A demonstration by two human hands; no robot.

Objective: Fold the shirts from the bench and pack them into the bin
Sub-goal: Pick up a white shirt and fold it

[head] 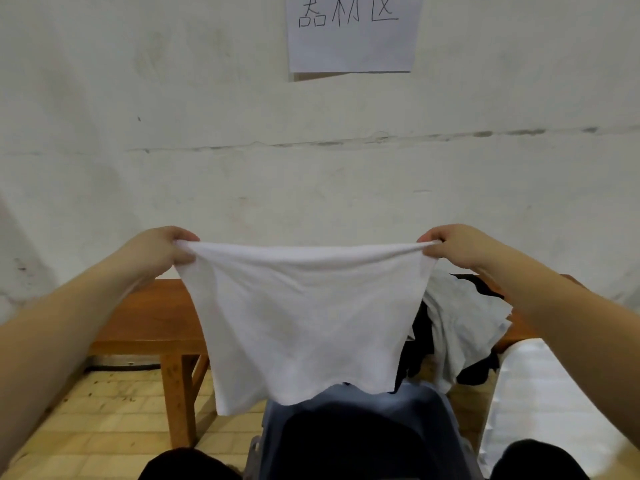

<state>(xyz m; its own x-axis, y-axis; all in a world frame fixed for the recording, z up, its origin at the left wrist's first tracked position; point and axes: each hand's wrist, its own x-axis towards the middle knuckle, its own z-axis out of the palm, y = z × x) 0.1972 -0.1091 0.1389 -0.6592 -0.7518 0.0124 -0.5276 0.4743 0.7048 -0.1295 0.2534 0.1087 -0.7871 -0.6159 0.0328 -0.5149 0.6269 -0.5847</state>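
White shirt (304, 317) stretched flat over the bin (349, 431).
Left hand (157, 249) and right hand (453, 245) – fingers pinching the top corners – keep it taut for folding; more shirts (464, 327) wait on the counter (149, 323).

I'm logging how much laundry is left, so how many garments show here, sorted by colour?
White: 1, the shirt held up by the left hand and right hand.
Pale grey: 1, garment heaped on the bench.
Black: at least 1, cloth in the same heap.
Total: at least 3.
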